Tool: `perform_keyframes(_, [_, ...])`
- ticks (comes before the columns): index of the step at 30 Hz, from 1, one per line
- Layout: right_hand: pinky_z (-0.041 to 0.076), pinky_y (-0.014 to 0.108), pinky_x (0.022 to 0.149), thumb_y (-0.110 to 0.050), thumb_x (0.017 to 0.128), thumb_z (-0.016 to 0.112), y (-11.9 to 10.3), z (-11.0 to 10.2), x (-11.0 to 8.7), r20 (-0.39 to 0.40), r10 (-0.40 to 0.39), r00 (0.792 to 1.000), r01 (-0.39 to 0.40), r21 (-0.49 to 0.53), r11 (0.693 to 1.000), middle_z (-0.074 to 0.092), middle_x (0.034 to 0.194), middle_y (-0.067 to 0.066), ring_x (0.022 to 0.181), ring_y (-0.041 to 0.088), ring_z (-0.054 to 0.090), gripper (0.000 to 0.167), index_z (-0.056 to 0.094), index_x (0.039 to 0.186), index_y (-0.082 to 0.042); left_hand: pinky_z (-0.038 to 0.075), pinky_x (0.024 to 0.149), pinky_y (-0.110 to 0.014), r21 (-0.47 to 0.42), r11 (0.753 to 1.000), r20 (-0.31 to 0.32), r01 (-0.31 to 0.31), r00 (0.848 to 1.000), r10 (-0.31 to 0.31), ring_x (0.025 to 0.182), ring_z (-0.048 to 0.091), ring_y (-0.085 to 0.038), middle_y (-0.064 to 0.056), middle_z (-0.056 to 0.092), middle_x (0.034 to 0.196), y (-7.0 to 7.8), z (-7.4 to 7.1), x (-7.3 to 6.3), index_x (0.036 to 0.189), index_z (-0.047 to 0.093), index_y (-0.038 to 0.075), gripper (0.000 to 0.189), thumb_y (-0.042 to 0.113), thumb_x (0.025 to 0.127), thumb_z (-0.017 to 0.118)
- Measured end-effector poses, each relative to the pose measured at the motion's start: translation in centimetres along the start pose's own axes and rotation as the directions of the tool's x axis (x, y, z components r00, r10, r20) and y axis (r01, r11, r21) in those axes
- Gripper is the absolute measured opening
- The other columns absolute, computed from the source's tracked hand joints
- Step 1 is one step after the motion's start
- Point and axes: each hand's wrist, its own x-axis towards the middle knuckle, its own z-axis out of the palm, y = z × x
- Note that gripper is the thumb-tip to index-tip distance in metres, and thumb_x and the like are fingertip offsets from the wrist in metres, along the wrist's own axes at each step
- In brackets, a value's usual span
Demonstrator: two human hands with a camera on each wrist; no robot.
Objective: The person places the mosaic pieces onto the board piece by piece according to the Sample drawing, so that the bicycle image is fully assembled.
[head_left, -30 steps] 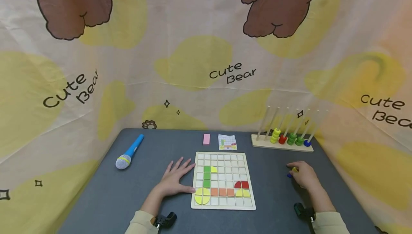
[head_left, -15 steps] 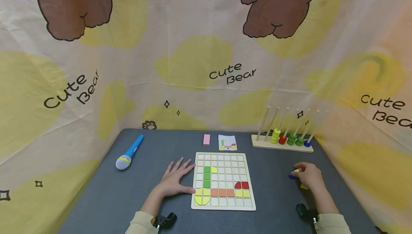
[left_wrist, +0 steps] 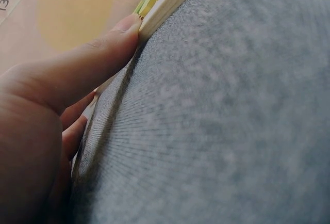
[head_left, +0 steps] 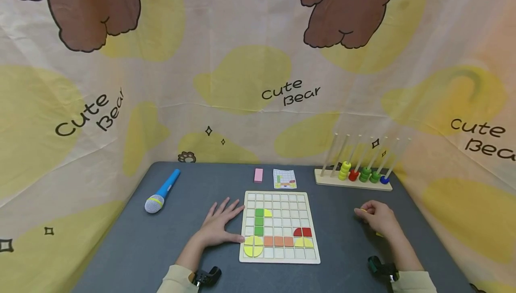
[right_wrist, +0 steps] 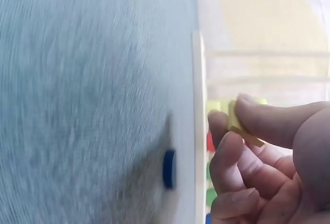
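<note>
My left hand (head_left: 217, 226) lies with fingers spread beside the wooden grid board (head_left: 278, 202), its thumb touching the board's left edge; the left wrist view shows the thumb tip against the wooden rim (left_wrist: 154, 22). Green, yellow, orange and red tiles fill some of the board's squares. To the right of the board, my right hand (head_left: 380, 217) pinches a yellow tile (right_wrist: 237, 122) between thumb and fingers, raised off the table. A blue piece (right_wrist: 169, 169) is on the table near that hand. Another yellow tile (head_left: 379, 234) shows partly under the right hand.
A bead-counting rack (head_left: 352, 180) with upright rods stands at the back right. Behind the board lie a printed pattern card (head_left: 284, 178) and a pink block (head_left: 258, 175). A blue toy microphone (head_left: 163, 191) lies at the left. Patterned cloth (head_left: 242, 82) hangs behind the table.
My right hand has picked up a yellow tile from among the loose pieces and shifted slightly left with it. The left hand and board have stayed where they were.
</note>
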Motion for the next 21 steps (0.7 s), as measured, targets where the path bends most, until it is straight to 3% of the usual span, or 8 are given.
perform_keyframes(8, [0.048,0.029,0.060,-0.027,0.101,0.064,-1.7,1.4,-0.4,0.025,-0.094,0.995,0.093,0.038,0.995,0.071,0.085,0.006,0.073,0.017,0.058,0.033,0.069,0.121,-0.001,-0.004,0.124,-0.058,0.008,1.000,0.004,0.002,1.000,-0.003,0.158,0.006,-0.028,0.006,0.024,0.168,0.0,0.0,0.1,0.158,0.036,0.034,0.103,0.073,0.071,0.075])
perform_keyframes(14, [0.049,0.029,0.063,-0.025,0.098,0.067,-3.0,2.4,-0.7,0.019,-0.114,0.993,0.113,0.045,0.993,0.073,0.086,0.005,0.075,0.017,0.060,0.023,0.074,0.106,-0.005,-0.004,0.123,-0.059,0.005,1.000,0.008,0.000,1.000,0.000,0.158,0.006,-0.029,0.006,0.024,0.168,-0.1,0.1,0.1,0.158,0.036,0.033,0.102,0.073,0.072,0.075])
perform_keyframes(21, [0.048,0.029,0.061,-0.023,0.097,0.069,-4.2,3.6,-1.0,0.044,-0.135,0.990,0.134,0.040,0.990,0.067,0.083,0.003,0.073,0.017,0.056,0.016,0.071,0.100,-0.007,-0.005,0.123,-0.058,0.016,1.000,0.004,-0.001,1.000,0.001,0.158,0.005,-0.028,0.007,0.023,0.168,-0.2,0.2,0.2,0.158,0.036,0.034,0.102,0.074,0.071,0.074])
